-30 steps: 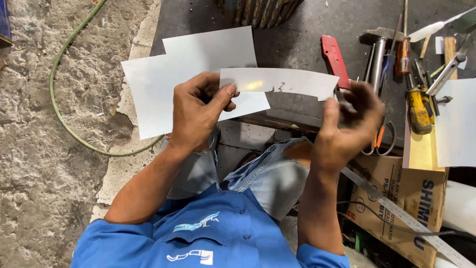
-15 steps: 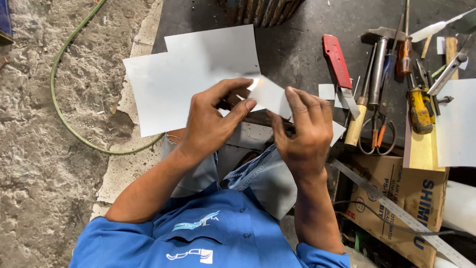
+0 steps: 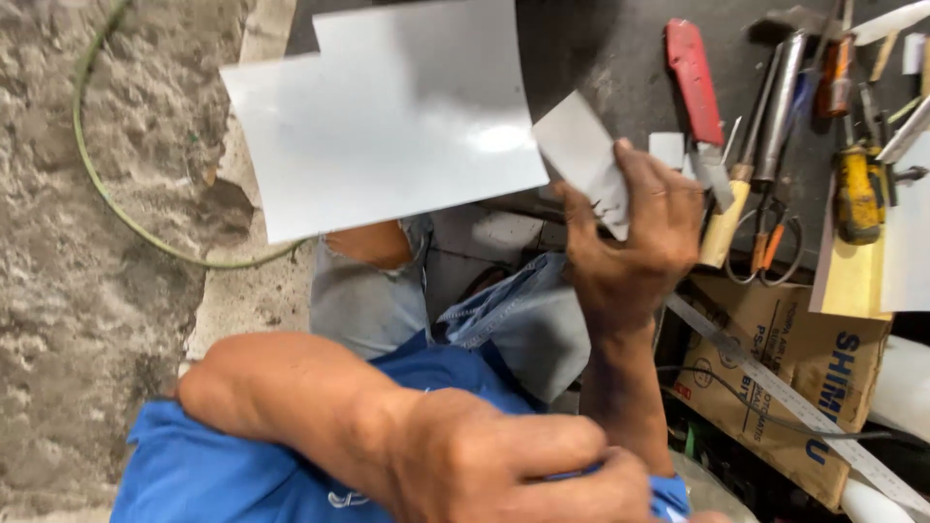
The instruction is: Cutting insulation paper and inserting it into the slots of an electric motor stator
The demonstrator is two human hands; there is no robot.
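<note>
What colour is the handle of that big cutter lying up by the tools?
Red. The cutter's handle shows clearly in the head view, just beyond the right hand.

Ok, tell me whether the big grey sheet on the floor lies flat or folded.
Flat and spread: the grey sheet shows no crease. The right hand holds a separate small strip.

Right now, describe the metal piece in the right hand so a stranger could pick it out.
Start at the large pale metal sheet lying on the floor. Just right of its edge, the right hand pinches a small folded grey metal piece, raised and tilted, unlike the flat sheet.
</note>
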